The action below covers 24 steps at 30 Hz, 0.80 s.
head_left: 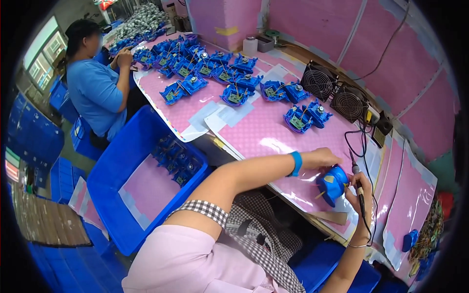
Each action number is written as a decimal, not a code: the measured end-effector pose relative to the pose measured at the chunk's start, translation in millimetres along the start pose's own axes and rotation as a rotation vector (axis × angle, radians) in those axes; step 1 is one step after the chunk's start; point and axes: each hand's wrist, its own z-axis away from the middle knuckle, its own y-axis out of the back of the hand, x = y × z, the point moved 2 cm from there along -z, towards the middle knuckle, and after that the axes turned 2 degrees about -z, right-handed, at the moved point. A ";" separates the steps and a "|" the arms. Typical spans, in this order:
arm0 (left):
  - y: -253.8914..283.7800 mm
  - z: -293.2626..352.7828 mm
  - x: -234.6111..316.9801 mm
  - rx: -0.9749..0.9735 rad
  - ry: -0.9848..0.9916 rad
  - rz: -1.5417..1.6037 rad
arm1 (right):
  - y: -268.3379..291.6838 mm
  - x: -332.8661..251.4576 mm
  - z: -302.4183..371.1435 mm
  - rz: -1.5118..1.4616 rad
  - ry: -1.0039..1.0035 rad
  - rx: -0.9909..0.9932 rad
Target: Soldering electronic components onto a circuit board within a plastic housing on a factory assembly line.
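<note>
A rounded blue plastic casing [332,184] is held just above the near edge of the pink-covered bench. My left hand [320,158], with a blue band at the wrist, grips the casing from its far left side; its fingertips are partly hidden. In my right hand [359,188] is a soldering iron [356,169], its tip pointing up and away from me. The fingers of that hand also reach the casing's right side. A black cable trails from the iron past my wrist.
Opened blue casings with green circuit boards [299,118] stand in groups across the bench [254,136]. Two black fans [318,82] line its back edge. At left is a large blue bin [111,188] holding more parts. A co-worker in blue [95,90] sits at the far left. Wires [430,229] pile at right.
</note>
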 end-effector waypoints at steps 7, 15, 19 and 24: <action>12.1 -54.9 -16.0 0.117 -0.151 -0.430 | -10.5 -56.1 19.4 0.152 0.155 0.247; 57.6 92.1 -8.9 0.463 -0.402 -0.126 | -89.7 -48.7 51.8 0.457 0.322 0.343; 49.9 109.4 -38.8 0.439 -0.448 -0.473 | -99.2 -44.6 62.0 0.237 0.281 0.390; 23.0 106.4 -27.8 0.380 -0.521 -0.613 | -38.7 -28.5 34.8 0.305 0.164 0.552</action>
